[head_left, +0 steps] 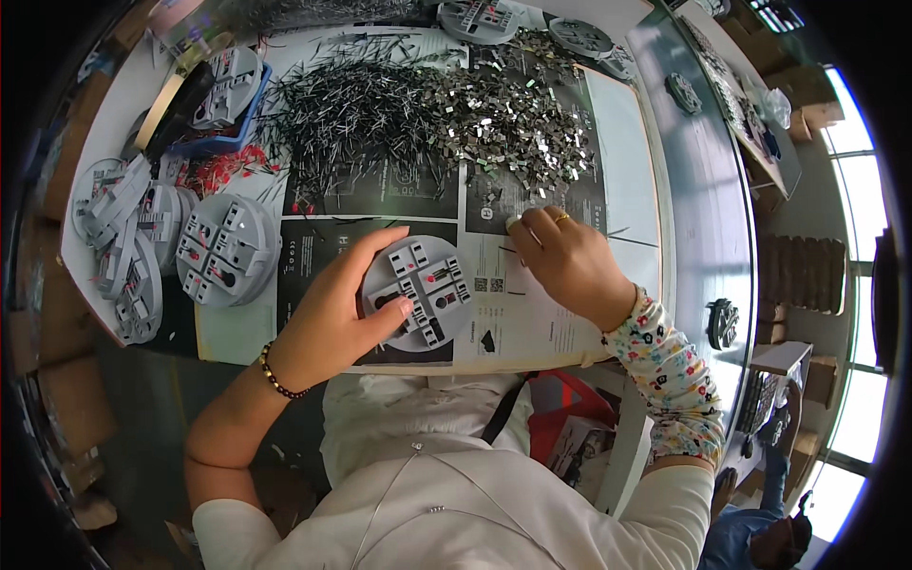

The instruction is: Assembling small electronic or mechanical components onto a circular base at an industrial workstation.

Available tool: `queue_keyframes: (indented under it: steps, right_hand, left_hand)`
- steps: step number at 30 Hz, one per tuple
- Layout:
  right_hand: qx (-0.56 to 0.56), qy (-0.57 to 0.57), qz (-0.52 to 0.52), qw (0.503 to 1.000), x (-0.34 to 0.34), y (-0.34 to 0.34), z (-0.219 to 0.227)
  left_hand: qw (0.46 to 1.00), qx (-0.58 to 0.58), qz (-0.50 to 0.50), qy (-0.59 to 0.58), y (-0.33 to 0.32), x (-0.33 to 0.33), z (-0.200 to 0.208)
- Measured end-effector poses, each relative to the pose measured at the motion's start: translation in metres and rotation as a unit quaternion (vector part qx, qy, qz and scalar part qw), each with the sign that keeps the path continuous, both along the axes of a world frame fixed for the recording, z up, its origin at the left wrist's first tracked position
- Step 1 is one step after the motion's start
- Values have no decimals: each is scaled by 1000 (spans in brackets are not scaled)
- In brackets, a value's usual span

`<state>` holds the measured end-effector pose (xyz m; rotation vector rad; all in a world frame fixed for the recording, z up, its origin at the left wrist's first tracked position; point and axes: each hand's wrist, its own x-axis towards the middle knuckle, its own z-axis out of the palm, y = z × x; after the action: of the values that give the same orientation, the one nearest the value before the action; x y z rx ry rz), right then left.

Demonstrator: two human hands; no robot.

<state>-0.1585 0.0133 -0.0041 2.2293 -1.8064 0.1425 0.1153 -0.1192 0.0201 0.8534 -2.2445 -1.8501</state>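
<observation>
A round grey plastic base with white slotted blocks and small red and black parts lies on the printed sheets before me. My left hand grips it from the left, the thumb across its face and the fingers round its far edge. To the right of it, my right hand is closed in a pinch low over the sheet. Its fingertips point at the near side of a heap of small shiny metal pieces; whatever they hold is hidden. Beside that heap spreads a pile of short black wires.
Stacked grey bases stand on the left, near loose red wires and a blue bin. A tape roll leans there. More round bases lie at the far edge. Another person is at the lower right.
</observation>
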Motion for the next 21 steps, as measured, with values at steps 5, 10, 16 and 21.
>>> queue_keyframes:
  steps: [5,10,16,21]
  right_hand:
    - [-7,-114,-18,993,-12,-12,-3]
    - [103,-635,-83,761,27,-4,42]
    - [39,-649,-1,760,47,-12,44]
    - [162,-724,-119,660,61,-2,58]
  left_hand:
    - [885,-462,-4,60,-3,-6,-26]
    - [949,-258,-9,183,5,-31,-10]
    - [952,271,-8,140,6,-40,0]
    - [957,-166,-54,233,0,-25,-5]
